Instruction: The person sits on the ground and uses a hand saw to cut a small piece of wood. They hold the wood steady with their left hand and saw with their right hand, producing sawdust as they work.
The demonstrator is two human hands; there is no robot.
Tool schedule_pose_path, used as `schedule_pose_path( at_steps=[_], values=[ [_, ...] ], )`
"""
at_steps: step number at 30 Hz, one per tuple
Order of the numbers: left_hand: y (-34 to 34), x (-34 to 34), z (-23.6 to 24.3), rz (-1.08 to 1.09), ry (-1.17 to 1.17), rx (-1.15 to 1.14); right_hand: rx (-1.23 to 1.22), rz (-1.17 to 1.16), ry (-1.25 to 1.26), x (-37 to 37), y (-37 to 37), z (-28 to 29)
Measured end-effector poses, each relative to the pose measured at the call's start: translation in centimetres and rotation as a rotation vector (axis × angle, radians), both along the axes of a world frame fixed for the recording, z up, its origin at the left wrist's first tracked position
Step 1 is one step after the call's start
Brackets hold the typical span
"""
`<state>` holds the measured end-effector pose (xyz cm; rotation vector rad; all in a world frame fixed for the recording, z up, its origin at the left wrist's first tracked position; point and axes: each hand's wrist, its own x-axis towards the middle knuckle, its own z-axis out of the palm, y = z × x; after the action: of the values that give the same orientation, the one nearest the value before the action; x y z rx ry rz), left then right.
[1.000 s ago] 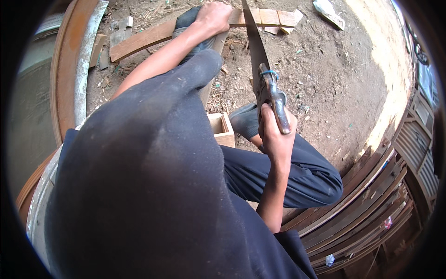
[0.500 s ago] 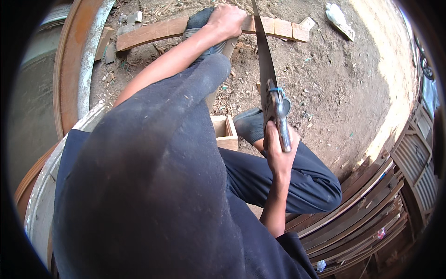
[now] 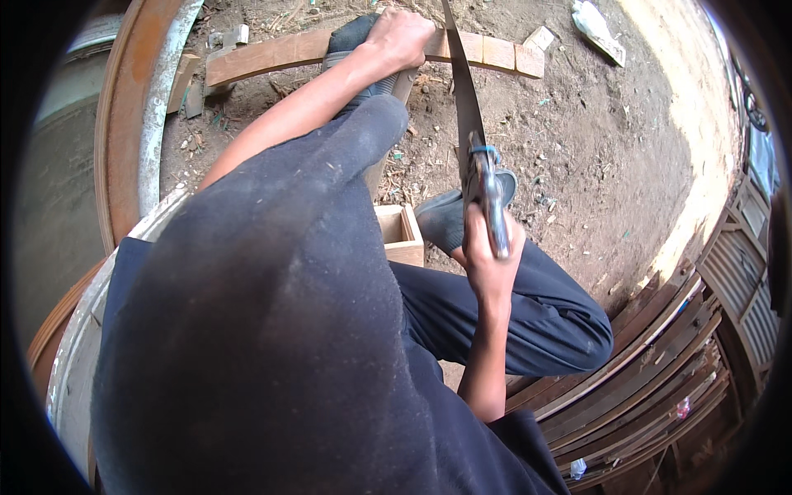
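A long wooden plank (image 3: 264,56) lies on the dirt ground at the top of the view. My left hand (image 3: 402,37) presses down on it, next to my dark shoe (image 3: 351,35), which also rests on the plank. My right hand (image 3: 488,247) grips the handle of a handsaw (image 3: 464,107). Its blade runs up to the plank just right of my left hand. My left knee in dark trousers fills the middle of the view.
A small open wooden box (image 3: 401,233) stands by my right shoe (image 3: 450,216). Curved rusty metal rims (image 3: 124,140) run along the left. Stacked wooden frames (image 3: 660,363) lie at the lower right. Wood scraps (image 3: 598,21) litter the dirt.
My right hand and the saw have drawn back toward me a little. My left hand stays on the plank.
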<state>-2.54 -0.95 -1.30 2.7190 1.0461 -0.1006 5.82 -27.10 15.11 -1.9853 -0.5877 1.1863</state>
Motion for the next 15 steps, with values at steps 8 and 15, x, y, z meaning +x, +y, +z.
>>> schedule_pose_path(
  at_steps=[8,15],
  values=[
    [0.0,-0.3,-0.5,0.082,-0.021,-0.013,-0.006,0.039,-0.024,-0.4,2.5,1.0],
    [0.6,-0.1,-0.6,0.06,-0.002,-0.022,0.075,-0.021,0.016,-0.1,5.4,-3.1]
  ],
)
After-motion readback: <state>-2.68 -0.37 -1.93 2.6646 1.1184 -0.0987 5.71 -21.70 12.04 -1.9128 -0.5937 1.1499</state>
